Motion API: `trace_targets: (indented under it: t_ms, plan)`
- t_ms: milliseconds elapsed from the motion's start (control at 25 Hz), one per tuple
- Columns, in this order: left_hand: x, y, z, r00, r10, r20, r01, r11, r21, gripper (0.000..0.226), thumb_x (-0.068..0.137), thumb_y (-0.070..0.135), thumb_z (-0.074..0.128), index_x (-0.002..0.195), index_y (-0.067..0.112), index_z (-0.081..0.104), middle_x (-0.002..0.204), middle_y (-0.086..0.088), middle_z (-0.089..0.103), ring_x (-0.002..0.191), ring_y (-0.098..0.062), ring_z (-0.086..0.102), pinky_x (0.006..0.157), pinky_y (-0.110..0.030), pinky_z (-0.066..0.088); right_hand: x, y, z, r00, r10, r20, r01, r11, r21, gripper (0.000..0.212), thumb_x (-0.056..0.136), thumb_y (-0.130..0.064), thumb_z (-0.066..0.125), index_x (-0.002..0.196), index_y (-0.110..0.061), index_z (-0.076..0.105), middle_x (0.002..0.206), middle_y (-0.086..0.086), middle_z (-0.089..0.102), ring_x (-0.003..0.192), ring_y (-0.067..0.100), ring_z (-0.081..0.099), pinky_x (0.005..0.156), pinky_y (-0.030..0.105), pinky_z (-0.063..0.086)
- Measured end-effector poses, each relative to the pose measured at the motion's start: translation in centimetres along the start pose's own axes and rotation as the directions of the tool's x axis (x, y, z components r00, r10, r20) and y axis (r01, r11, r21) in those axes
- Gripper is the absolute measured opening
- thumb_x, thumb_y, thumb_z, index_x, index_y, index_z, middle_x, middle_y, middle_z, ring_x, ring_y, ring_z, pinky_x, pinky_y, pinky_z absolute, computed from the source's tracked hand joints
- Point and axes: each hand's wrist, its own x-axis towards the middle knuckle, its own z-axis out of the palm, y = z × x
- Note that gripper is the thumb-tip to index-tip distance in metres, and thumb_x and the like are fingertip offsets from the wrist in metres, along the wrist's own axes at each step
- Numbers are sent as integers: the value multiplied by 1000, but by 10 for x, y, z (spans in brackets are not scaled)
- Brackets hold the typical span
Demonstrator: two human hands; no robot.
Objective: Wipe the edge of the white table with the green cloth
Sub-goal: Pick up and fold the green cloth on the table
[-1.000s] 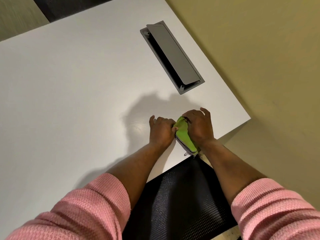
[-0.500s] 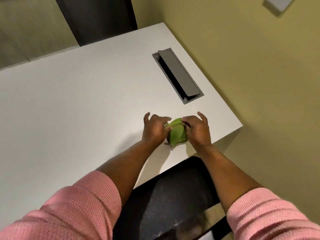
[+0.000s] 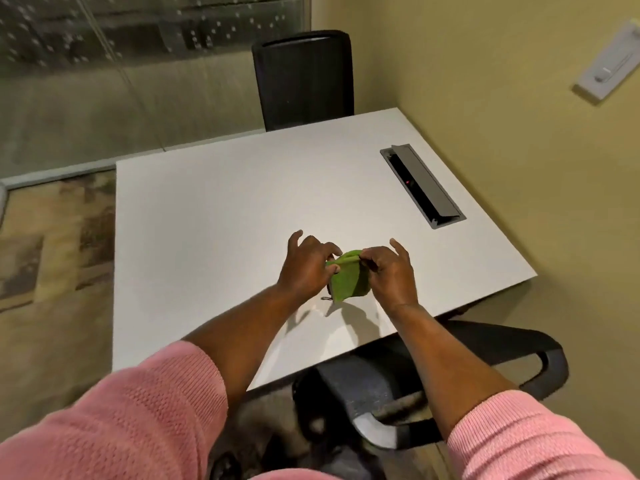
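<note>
Your left hand (image 3: 306,268) pinched the left side of the green cloth (image 3: 347,278), thumb and fingers closed on it, the little finger lifted clear. The cloth hung bunched between both hands just above the white table (image 3: 214,216), near its front edge. Your right hand (image 3: 391,273) gripped the cloth's right side the same way. Further right, near the wall, a grey cable box (image 3: 423,188) sat sunk into the table with its lid raised

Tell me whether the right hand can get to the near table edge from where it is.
Probably yes. The right hand shares the green cloth with the left hand above the white table; nothing lies between it and that edge.
</note>
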Motion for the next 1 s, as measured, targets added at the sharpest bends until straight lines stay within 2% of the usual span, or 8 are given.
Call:
trace_targets:
  t_ms: [80, 200, 440, 640, 760, 880, 1000]
  plan:
    - [-36, -27, -28, 1000, -5, -24, 6, 1000, 13, 25, 87, 30, 75, 112, 28, 71, 91, 12, 74, 108, -15, 58, 124, -40, 6, -18, -42, 19, 999, -32, 13, 32, 999, 17, 40, 71, 20, 63, 94, -9, 77, 91, 6, 78, 98, 10, 56, 119, 9, 8]
    - [-91, -60, -65, 998, -20, -52, 22, 999, 33, 25, 87, 30, 75, 112, 28, 71, 90, 13, 73, 109, -15, 57, 124, -40, 6, -45, -96, 47, 997, -69, 46, 68, 997, 30, 48, 65, 22, 61, 96, -11, 77, 93, 5, 78, 96, 10, 61, 121, 12, 9]
    - [-190, -116, -122, 992, -51, -111, 56, 998, 42, 27, 87, 33, 76, 113, 31, 71, 90, 13, 72, 109, -12, 56, 124, -37, 5, -102, -182, 92, 982, -126, 142, 123, 992, 31, 42, 74, 14, 66, 101, -16, 77, 99, -1, 77, 96, 16, 69, 124, 36, 24]
    - [-261, -158, -152, 986, -102, -131, 108, 993, 42, 29, 86, 36, 77, 114, 32, 70, 92, 12, 72, 108, -10, 56, 126, -40, 9, -142, -239, 126, 962, -195, 191, 192, 981, 33, 42, 76, 13, 68, 103, -17, 77, 101, 0, 78, 99, 15, 68, 122, 39, 29]
    - [-288, -176, -158, 977, -182, -114, 185, 983, 16, 29, 86, 36, 78, 114, 32, 70, 93, 12, 71, 109, -11, 56, 126, -40, 11, -160, -257, 143, 941, -219, 257, 222, 975, 19, 42, 74, 12, 70, 103, -17, 78, 103, 0, 78, 105, 19, 65, 115, 38, 34]
    - [-308, -187, -150, 957, -279, -75, 277, 960, -38, 29, 85, 34, 79, 112, 32, 70, 87, 15, 67, 108, -10, 56, 125, -38, 11, -176, -260, 158, 934, -211, 288, 220, 976, 1, 43, 71, 11, 71, 100, -19, 78, 99, 0, 78, 103, 17, 47, 97, 37, 40]
    - [-322, -195, -128, 931, -365, -10, 363, 928, -78, 29, 83, 32, 79, 111, 31, 70, 83, 17, 64, 108, -9, 55, 125, -37, 10, -183, -249, 174, 881, -183, 437, 203, 979, 1, 41, 70, 7, 69, 100, -20, 77, 100, -2, 78, 100, 27, 59, 94, 37, 42]
